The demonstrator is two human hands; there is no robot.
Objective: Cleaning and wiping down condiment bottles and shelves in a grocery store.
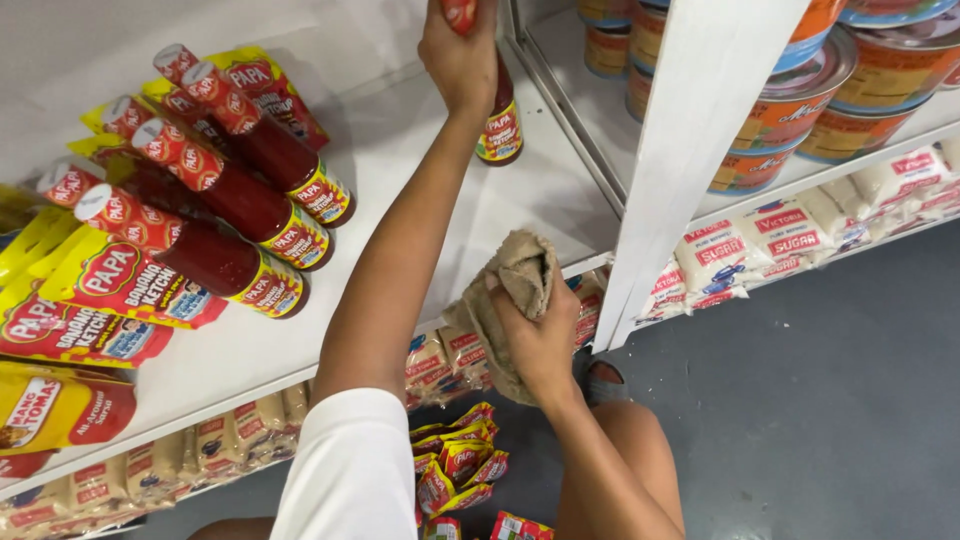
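Crouched at a white store shelf [300, 340], a person in a white sleeve [345, 470] reaches up with the left hand [458, 55], fingers clenched around the red cap of an upright ketchup bottle [500, 125] standing alone near the back of the shelf. Lower down, the right hand [540, 340] grips a bunched beige cloth [515, 285] just off the shelf's front edge. To the left, 4 more ketchup bottles [240, 195] stand in a row, with red and yellow sauce pouches [90, 300] crowded beside them. Beyond a white upright [690, 150], stacked cans [800, 100] fill the neighbouring shelf above white sugar bags [780, 235]. Small red snack packets [455, 465] lie below, over a grey floor [820, 400].
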